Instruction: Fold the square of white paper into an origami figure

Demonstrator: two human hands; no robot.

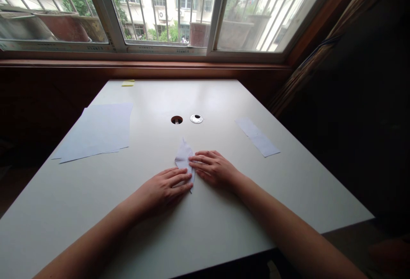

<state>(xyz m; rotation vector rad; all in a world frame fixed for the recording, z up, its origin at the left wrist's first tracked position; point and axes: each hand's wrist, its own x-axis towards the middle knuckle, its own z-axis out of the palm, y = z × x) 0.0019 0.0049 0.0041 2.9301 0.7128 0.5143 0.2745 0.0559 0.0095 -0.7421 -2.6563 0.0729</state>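
Observation:
A small piece of folded white paper [183,150] lies on the white table, its pointed tip facing the window. My left hand [168,185] rests over its near left part, the fingers stretched out flat and the thumb out of sight. From the right, my right hand [216,168] touches the paper's right edge with extended, slightly spread fingertips. The two hands nearly meet over the near half of the paper, partly covering it. Neither hand visibly grips it.
The white table [153,104] bears white sheets [99,127] at left, a torn paper strip [258,137] at right and yellow sticky notes [128,82] at the far edge. Beyond the hands are a cable hole [177,120] and a round silver cover [196,119]. A barred window [166,10] stands behind.

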